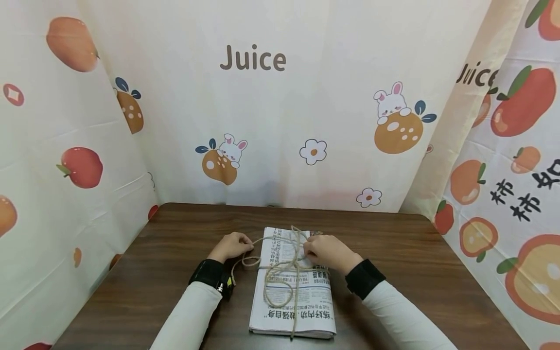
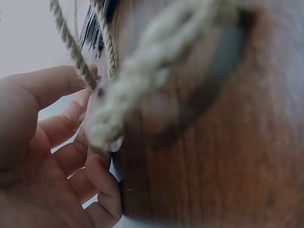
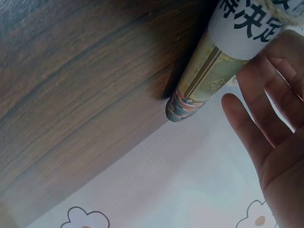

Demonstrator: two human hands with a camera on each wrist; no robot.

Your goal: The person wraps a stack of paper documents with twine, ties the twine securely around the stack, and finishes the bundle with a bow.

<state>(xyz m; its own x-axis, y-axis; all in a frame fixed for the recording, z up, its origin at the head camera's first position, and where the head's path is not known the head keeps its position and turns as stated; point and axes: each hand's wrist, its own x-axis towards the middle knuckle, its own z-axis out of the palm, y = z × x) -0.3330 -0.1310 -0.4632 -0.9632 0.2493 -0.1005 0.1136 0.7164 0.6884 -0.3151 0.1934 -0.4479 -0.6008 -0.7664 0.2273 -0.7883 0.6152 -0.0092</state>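
A folded stack of newspapers (image 1: 319, 296) lies on the wooden table, with jute twine (image 1: 297, 287) crossing it lengthwise and widthwise. Loose loops of the twine spread over its upper half and off its left side. Left of the stack, my left hand (image 1: 234, 245) pinches a strand between thumb and fingertips. The left wrist view shows the twine (image 2: 71, 47) running up from that pinch. My right hand (image 1: 330, 252) is over the stack's upper right edge, its curled fingertips on a loop of twine. In the right wrist view the other fingers of the right hand (image 3: 273, 114) are spread beside the newspapers (image 3: 213, 71); the pinch itself is largely hidden.
The brown wooden table (image 1: 385, 243) extends on both sides of the stack. A printed curtain (image 1: 271, 107) with fruit, rabbits and flowers hangs behind the table and along both sides. Black bands (image 1: 365, 278) circle both wrists over white sleeves.
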